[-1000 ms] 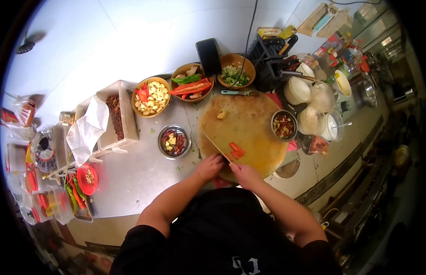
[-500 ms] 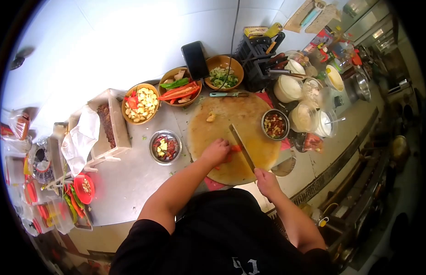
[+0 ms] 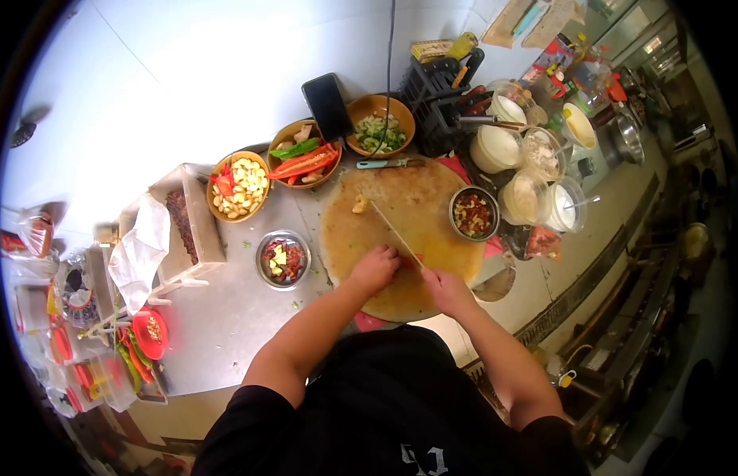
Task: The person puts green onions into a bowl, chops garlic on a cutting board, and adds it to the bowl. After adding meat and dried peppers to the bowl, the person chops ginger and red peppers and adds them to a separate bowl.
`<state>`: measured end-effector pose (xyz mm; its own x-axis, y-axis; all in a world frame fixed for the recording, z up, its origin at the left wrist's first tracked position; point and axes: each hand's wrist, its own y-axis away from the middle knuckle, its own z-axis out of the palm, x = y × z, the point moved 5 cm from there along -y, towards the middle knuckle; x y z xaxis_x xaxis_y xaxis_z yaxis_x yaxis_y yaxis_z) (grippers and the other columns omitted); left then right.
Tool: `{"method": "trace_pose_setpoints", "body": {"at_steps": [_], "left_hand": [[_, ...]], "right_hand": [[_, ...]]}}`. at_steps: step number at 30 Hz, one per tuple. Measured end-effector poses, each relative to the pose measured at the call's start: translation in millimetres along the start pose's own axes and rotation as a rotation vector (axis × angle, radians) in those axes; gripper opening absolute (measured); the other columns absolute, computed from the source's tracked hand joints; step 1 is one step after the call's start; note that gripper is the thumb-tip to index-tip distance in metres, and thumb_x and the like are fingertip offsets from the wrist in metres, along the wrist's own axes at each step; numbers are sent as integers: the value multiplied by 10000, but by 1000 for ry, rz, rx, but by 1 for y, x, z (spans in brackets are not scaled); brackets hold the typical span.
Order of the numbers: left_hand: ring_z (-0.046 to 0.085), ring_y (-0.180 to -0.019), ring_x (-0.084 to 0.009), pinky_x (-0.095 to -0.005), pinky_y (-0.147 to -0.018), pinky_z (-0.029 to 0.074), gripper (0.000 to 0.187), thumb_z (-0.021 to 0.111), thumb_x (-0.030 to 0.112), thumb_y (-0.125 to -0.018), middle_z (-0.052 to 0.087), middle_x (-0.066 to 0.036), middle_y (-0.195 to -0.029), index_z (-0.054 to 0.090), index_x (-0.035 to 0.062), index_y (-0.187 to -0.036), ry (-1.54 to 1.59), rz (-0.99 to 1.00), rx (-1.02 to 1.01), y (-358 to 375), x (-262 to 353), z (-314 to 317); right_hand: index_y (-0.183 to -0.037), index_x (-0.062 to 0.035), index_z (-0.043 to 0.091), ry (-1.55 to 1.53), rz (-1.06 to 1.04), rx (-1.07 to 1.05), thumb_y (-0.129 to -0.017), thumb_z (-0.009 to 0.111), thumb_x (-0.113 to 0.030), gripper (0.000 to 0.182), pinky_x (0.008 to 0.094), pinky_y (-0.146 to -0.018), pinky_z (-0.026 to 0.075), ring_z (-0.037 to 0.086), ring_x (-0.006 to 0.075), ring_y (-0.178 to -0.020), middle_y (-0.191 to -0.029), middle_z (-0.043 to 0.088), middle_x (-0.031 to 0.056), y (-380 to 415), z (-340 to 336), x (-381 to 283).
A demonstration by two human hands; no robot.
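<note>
My right hand point(image 3: 448, 291) grips the handle of a cleaver point(image 3: 396, 232), its blade seen nearly edge-on above the round wooden chopping board point(image 3: 343, 230). Just left of the blade, my left hand point(image 3: 377, 268) has its fingers curled down on a red pepper point(image 3: 407, 261), mostly hidden under the fingers and blade. A small piece of ginger point(image 3: 360, 205) lies near the cleaver's far tip. At the board's right edge stands a metal bowl of chopped red and pale bits point(image 3: 474, 213). Left of the board is another metal bowl point(image 3: 283, 259) with red and yellow pieces.
Along the wall stand bowls of garlic point(image 3: 240, 186), peppers point(image 3: 305, 163) and chopped greens point(image 3: 380, 133), with a phone point(image 3: 327, 107) propped between. A small knife point(image 3: 390, 163) lies behind the board. Seasoning tubs point(image 3: 496, 148) crowd the right; a red basket point(image 3: 151, 333) sits left.
The cleaver has come closer to my left hand, its blade turned more edge-on. My right hand has moved left and slightly up. The whole view has shifted slightly.
</note>
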<state>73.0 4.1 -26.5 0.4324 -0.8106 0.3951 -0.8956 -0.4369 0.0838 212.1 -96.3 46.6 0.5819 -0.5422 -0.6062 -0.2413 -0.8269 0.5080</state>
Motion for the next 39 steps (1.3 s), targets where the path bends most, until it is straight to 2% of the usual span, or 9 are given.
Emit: {"method": "trace_pose_setpoints", "body": {"at_steps": [16, 18, 22, 26, 28, 34, 36, 38, 39], "left_hand": [[585, -959, -293, -402, -861, 501, 178, 611, 139, -759, 631, -78, -966, 690, 97, -913, 135, 101, 272, 21, -19, -4], [585, -963, -315, -416, -863, 495, 168, 629, 99, -759, 634, -110, -958, 677, 86, -920, 166, -320, 284, 32, -61, -42], [579, -1018, -356, -430, -899, 476, 212, 604, 21, -786, 634, -150, -1078, 646, 54, -990, 27, -483, 946, 49, -145, -114], [563, -1095, -346, -424, -934, 466, 251, 594, 55, -810, 636, -136, -1138, 628, 59, -1059, -141, -519, 860, 27, -221, -152], [553, -1128, -336, -424, -952, 457, 258, 591, 73, -819, 638, -129, -1149, 624, 62, -1075, -194, -502, 808, 13, -238, -162], [539, -1123, -284, -429, -945, 428, 220, 565, 107, -840, 653, -85, -1045, 639, 88, -1047, -306, -586, 399, -19, -257, -171], [555, -1062, -287, -425, -917, 429, 207, 556, 98, -843, 646, -82, -1005, 628, 87, -1037, -319, -553, 486, -17, -253, -175], [578, -999, -306, -422, -893, 439, 211, 554, 85, -842, 647, -98, -980, 613, 87, -1044, -250, -391, 784, -5, -241, -181], [578, -999, -306, -422, -893, 439, 211, 554, 85, -842, 647, -98, -980, 613, 87, -1044, -252, -391, 780, 2, -228, -182]], "right_hand": [[-1072, -4, 643, -148, -42, -20, -990, 470, -385, 426, 409, -771, 485, 650, 340, -835, -877, 660, 207, 16, 6, -4], [-1104, -20, 648, -73, -32, -125, -983, 483, -380, 414, 394, -802, 492, 660, 333, -879, -919, 671, 211, 35, 1, 14], [-1161, -59, 648, 66, 66, -347, -987, 487, -391, 408, 369, -858, 490, 661, 317, -961, -1006, 684, 195, 56, 4, 35], [-1211, -90, 636, 51, -40, -547, -997, 485, -420, 421, 346, -915, 476, 646, 304, -1039, -1105, 690, 153, 54, 21, 28], [-1081, -51, 677, -71, -87, -470, -1001, 511, -374, 372, 307, -653, 469, 552, 143, -653, -706, 598, 53, 50, 21, 23], [-961, -19, 656, -111, 84, -157, -999, 513, -360, 372, 290, -524, 407, 472, 108, -519, -572, 503, -2, 47, 4, 47], [-889, -22, 638, -143, 124, -126, -1000, 508, -359, 378, 283, -488, 377, 449, 97, -497, -564, 494, -6, 42, 0, 61], [-1148, -4, 647, -148, 238, -38, -972, 524, -400, 451, 356, -751, 500, 656, 257, -771, -810, 679, 183, 40, -6, 74], [-1026, 7, 672, -210, 314, -60, -984, 509, -410, 450, 338, -611, 485, 608, 207, -612, -677, 624, 127, 40, -7, 77]]}}
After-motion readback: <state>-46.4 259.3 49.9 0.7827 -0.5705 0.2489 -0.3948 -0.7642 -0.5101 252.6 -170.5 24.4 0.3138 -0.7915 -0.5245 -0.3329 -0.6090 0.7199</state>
